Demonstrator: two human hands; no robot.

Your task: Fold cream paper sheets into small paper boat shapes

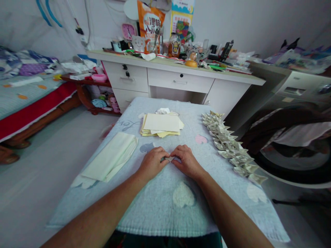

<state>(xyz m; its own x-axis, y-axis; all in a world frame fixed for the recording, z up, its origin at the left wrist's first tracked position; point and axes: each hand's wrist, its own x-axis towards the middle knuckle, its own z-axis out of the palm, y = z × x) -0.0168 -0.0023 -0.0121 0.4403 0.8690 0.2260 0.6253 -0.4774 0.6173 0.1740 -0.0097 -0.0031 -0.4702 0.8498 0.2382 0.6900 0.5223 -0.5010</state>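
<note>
Both hands meet over the middle of the cloth-covered table (155, 206). My left hand (154, 161) pinches one side of a small folded piece of paper (170, 158). On its other side my right hand (186, 160) pinches too, thumb and fingers closed. Most of the paper is hidden by the fingers. Just beyond the hands lies a stack of cream and yellow paper sheets (161, 123). To the left is a larger folded pile of pale paper (110, 156). Rows of folded paper boats (230, 143) stand along the right side.
A crumpled white tissue (162, 111) lies behind the stack. Past the table stands a white desk (181, 82) crowded with jars, a pink clock (128, 31) and an orange bag (150, 26). A washing machine (297, 89) is at right, a bed (28, 93) at left.
</note>
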